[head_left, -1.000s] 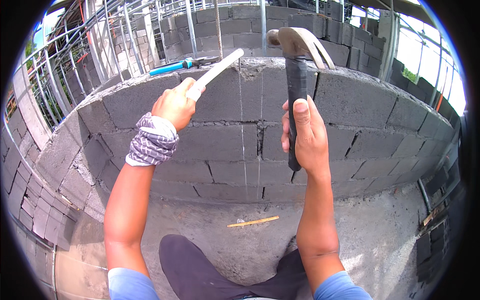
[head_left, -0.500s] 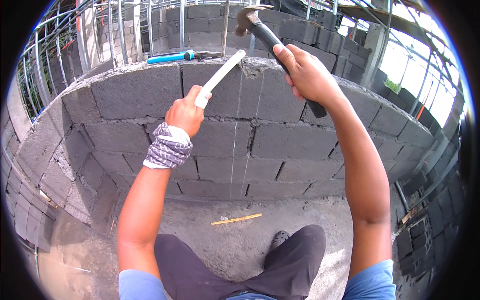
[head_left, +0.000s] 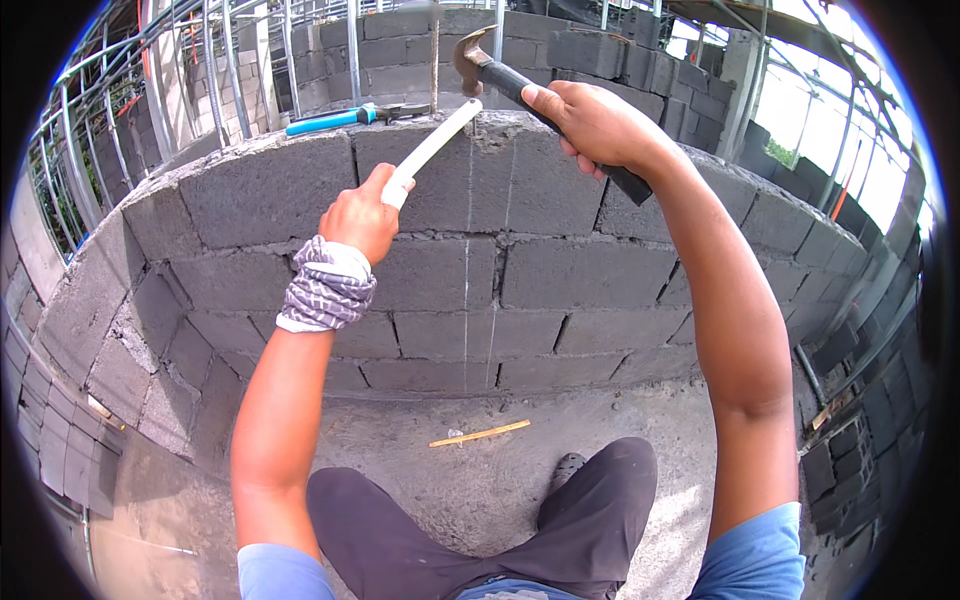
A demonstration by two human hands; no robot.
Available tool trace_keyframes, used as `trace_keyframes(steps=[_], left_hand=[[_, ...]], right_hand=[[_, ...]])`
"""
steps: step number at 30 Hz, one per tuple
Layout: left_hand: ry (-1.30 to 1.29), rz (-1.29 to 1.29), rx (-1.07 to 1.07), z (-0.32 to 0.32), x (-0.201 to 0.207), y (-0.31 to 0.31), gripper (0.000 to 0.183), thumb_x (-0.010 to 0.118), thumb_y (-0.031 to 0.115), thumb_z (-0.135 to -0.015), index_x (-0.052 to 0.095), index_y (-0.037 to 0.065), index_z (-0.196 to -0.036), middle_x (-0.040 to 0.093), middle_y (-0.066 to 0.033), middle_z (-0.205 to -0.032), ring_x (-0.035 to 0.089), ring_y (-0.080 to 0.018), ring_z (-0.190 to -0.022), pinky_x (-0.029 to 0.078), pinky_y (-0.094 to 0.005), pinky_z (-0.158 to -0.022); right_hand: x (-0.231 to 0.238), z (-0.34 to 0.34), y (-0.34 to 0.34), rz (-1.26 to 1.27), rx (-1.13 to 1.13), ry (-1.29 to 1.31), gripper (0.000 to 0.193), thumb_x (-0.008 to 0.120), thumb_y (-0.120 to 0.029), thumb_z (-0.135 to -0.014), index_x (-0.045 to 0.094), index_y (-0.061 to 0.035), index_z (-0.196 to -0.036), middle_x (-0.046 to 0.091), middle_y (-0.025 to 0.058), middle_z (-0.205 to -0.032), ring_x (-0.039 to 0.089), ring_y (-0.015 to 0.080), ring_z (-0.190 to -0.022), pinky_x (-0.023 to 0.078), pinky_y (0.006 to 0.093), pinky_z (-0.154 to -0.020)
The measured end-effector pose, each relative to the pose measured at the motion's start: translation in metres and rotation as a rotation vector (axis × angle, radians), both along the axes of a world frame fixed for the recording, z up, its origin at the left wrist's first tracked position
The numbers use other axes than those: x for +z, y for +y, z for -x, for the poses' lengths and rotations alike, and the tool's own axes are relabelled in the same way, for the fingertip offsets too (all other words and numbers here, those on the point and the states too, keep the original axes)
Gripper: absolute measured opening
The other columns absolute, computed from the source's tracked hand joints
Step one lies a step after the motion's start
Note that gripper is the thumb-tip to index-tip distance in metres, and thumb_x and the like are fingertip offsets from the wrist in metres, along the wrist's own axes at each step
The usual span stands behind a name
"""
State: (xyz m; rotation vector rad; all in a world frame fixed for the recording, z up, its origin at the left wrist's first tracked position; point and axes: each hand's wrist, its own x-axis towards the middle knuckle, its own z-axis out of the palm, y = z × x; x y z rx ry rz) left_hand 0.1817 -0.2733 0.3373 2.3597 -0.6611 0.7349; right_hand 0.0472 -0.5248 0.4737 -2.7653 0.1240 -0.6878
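My left hand (head_left: 362, 215), with a patterned cloth around its wrist, grips the lower end of a slim white rod (head_left: 435, 145). The rod slants up to the right, and its rounded end overlaps the wall's top edge in view. My right hand (head_left: 600, 122) is closed around the black handle of a claw hammer (head_left: 512, 80). The hammer's head hangs right by the rod's upper end; whether they touch I cannot tell. Two pale vertical lines run down the grey block wall (head_left: 580, 275), below a chipped spot in its top edge.
Blue-handled pliers (head_left: 335, 121) lie on top of the wall, left of an upright rebar (head_left: 434, 60). On the concrete floor lies a thin yellow strip (head_left: 480, 433). Metal scaffold poles (head_left: 228, 70) stand beyond at left, and stacked blocks (head_left: 840, 470) at right.
The hammer has come down and left, its head now close to the rod's end. My left hand and the rod show slightly further left, along with a small shift of the view.
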Motion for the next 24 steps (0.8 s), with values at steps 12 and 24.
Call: trace_keyframes(steps=[12, 24], left_hand=[[0.028, -0.049, -0.009, 0.001, 0.012, 0.001, 0.028, 0.058, 0.043, -0.108, 0.063, 0.020, -0.125, 0.075, -0.0239, -0.091, 0.072, -0.0494, -0.091, 0.054, -0.0596, -0.076], [0.077, -0.045, -0.028, 0.006, 0.016, 0.000, 0.029, 0.057, 0.043, -0.109, 0.063, 0.019, -0.125, 0.075, -0.0252, -0.092, 0.072, -0.0509, -0.093, 0.053, -0.0591, -0.078]], right_hand=[[-0.006, -0.006, -0.014, -0.106, 0.078, -0.175, 0.063, 0.038, -0.053, -0.115, 0.064, 0.0012, -0.096, 0.058, 0.0058, -0.059, 0.062, 0.0155, -0.047, 0.053, 0.0354, -0.046], [-0.024, 0.004, -0.012, -0.355, 0.178, -0.227, 0.055, 0.044, -0.053, -0.113, 0.059, -0.0002, -0.113, 0.058, 0.0037, -0.069, 0.062, 0.0126, -0.051, 0.052, 0.0340, -0.048]])
